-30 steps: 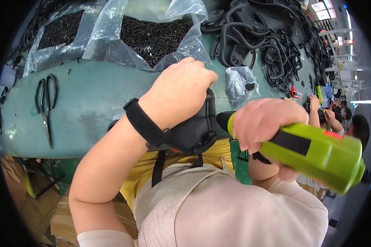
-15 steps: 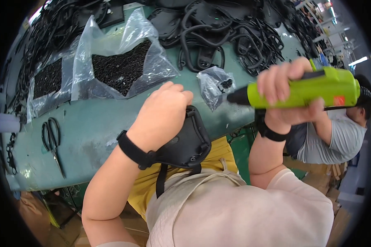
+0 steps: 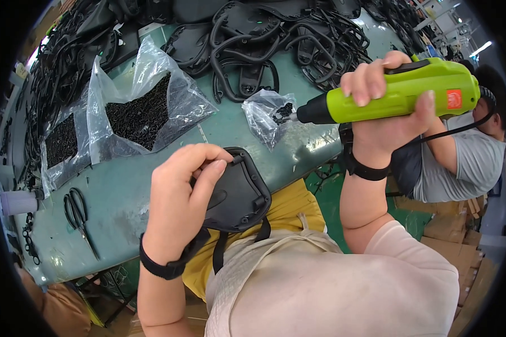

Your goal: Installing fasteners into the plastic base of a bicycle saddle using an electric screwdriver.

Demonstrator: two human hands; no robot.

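My right hand (image 3: pixel 385 106) grips a lime-green electric screwdriver (image 3: pixel 396 92) with a black nose, held level above the bench. Its bit points left, at a small clear plastic bag (image 3: pixel 264 121) with small dark pieces inside; whether it touches them I cannot tell. A black molded plastic shell (image 3: pixel 239 194) with a raised rim and screw holes lies at the bench edge before my body. Closed at the shell's upper left corner, my left hand (image 3: pixel 183 191) has thumb and index finger close together there and covers the shell's left side.
Two larger clear bags of small black pieces, one nearer the middle (image 3: pixel 138 121) and one farther left (image 3: pixel 62 140), lie on the green bench (image 3: pixel 129 194). Black-handled scissors (image 3: pixel 77 216) rest at left. Black molded parts (image 3: pixel 244 28) pile along the back. A co-worker in grey (image 3: pixel 472 163) sits at right.
My right hand has brought the screwdriver's bit to the small bag. My left hand has turned, its thumb and index finger now showing at the shell's corner. The whole view has shifted slightly.
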